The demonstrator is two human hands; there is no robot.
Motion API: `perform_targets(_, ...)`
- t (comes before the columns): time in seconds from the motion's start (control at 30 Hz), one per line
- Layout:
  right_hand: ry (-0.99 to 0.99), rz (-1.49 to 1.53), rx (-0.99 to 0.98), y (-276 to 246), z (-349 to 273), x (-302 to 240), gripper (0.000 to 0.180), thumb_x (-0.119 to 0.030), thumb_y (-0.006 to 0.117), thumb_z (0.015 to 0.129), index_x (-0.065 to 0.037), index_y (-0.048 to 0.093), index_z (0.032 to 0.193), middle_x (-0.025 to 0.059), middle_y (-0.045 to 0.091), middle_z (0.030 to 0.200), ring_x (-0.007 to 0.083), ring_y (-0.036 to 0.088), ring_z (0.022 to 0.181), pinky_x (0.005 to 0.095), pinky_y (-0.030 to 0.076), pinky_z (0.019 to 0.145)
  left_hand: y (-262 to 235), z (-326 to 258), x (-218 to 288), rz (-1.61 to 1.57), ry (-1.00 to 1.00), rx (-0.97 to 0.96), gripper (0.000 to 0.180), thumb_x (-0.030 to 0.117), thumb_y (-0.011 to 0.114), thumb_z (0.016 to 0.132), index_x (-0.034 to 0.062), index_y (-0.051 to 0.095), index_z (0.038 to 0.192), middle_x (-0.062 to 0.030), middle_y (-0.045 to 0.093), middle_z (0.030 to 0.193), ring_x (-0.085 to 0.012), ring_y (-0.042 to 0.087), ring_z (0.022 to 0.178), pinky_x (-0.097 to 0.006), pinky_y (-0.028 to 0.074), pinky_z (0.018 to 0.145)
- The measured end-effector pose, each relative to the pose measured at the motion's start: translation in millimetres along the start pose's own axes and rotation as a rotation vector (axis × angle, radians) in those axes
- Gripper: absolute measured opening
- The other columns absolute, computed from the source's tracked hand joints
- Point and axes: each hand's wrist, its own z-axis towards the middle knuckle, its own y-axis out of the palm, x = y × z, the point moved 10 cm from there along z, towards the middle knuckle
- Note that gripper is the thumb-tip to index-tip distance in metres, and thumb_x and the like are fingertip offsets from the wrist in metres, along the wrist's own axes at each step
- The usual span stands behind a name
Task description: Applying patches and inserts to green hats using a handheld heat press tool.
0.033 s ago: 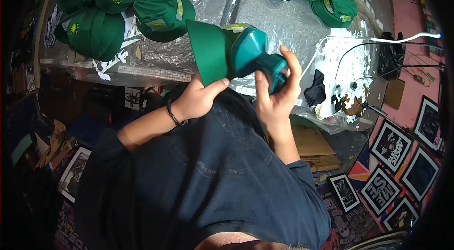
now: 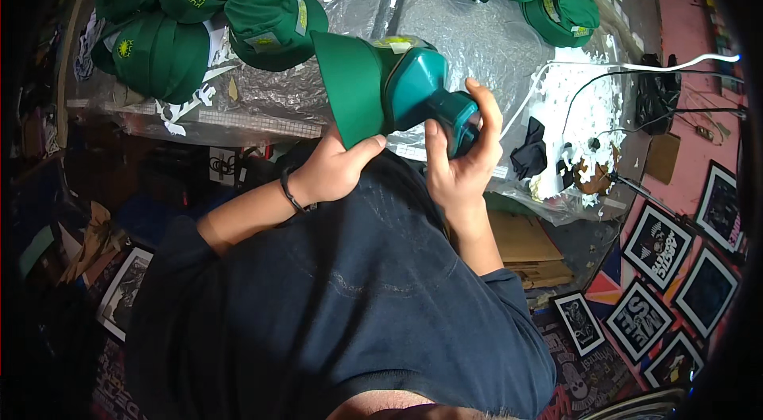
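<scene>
In front of my body I hold up a green bucket hat (image 2: 347, 90) with its wide brim turned to the left. My left hand (image 2: 330, 170) is closed on the lower edge of the brim, thumb on the outside. A teal handheld tool that looks like a small iron (image 2: 421, 85) has its broad face against the crown's right side. My right hand (image 2: 465, 154) wraps round its handle, thumb and fingers on either side. A yellow print (image 2: 401, 43) shows at the top of the crown. The contact between tool and cloth is hidden.
Several green hats (image 2: 270, 23) lie at the far left of the plastic-covered table (image 2: 469, 30), with more hats (image 2: 560, 15) at the far right. White paper scraps (image 2: 584, 102), a black cloth (image 2: 530, 148) and a white cable (image 2: 636, 65) are on the right. Framed pictures (image 2: 658, 245) stand beyond.
The tool and my right hand have shifted very slightly to the left, and the hat has tilted a little, showing more of the yellow print. Both hands keep their hold.
</scene>
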Motion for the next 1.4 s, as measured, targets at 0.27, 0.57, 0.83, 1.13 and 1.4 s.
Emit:
perform_targets(0.27, 0.032, 0.003, 0.004, -3.6, -7.2, 4.2, 0.058, 0.0, 0.073, 0.08, 0.004, 0.048, 0.132, 0.021, 0.061, 0.12, 0.0289, 0.067, 0.087, 0.0334, 0.052, 0.076, 10.0, -2.1, 16.7, 0.148, 0.112, -0.107, 0.024, 0.002, 0.053, 0.095, -0.0029, 0.059, 0.117, -0.0079, 0.063, 0.109, -0.0165, 0.057, 0.102, -0.034, 0.045, 0.092)
perform_targets(0.57, 0.007, -0.006, 0.032, -5.2, -7.5, -1.0, 0.058, 0.001, 0.073, 0.08, 0.004, 0.047, 0.132, 0.021, 0.061, 0.119, 0.0287, 0.067, 0.086, 0.033, 0.052, 0.076, 13.0, -3.5, 24.8, 0.133, 0.17, -0.12, 0.029, 0.004, 0.055, 0.095, -0.0036, 0.058, 0.123, -0.0093, 0.065, 0.116, -0.0173, 0.059, 0.107, -0.033, 0.046, 0.094)
perform_targets(0.83, 0.036, 0.021, 0.023, -3.2, -9.0, 1.7, 0.06, 0.001, 0.073, 0.079, 0.005, 0.047, 0.132, 0.0215, 0.061, 0.119, 0.0309, 0.067, 0.089, 0.0344, 0.052, 0.078, 10.4, -5.5, 28.0, 0.166, 0.224, -0.092, 0.028, 0.004, 0.057, 0.095, -0.0029, 0.059, 0.122, -0.0088, 0.065, 0.114, -0.0173, 0.059, 0.105, -0.033, 0.046, 0.093)
perform_targets(1.13, 0.01, 0.017, 0.031, -2.8, -7.8, -0.6, 0.06, 0.001, 0.073, 0.079, 0.005, 0.047, 0.133, 0.0213, 0.061, 0.119, 0.0304, 0.067, 0.088, 0.0345, 0.052, 0.077, 11.2, -5.5, 31.3, 0.164, 0.203, -0.093, 0.028, 0.004, 0.058, 0.094, -0.0026, 0.059, 0.121, -0.0085, 0.064, 0.113, -0.0172, 0.059, 0.105, -0.033, 0.046, 0.093)
perform_targets(1.4, 0.039, 0.028, -0.015, 1.5, -8.8, 1.6, 0.058, 0.001, 0.068, 0.085, 0.007, 0.041, 0.136, 0.0179, 0.055, 0.127, 0.0182, 0.059, 0.094, 0.0317, 0.046, 0.088, 9.6, -4.5, 27.2, 0.167, 0.185, -0.089, 0.028, 0.003, 0.058, 0.093, -0.0029, 0.059, 0.121, -0.009, 0.064, 0.113, -0.0173, 0.059, 0.105, -0.033, 0.046, 0.092)
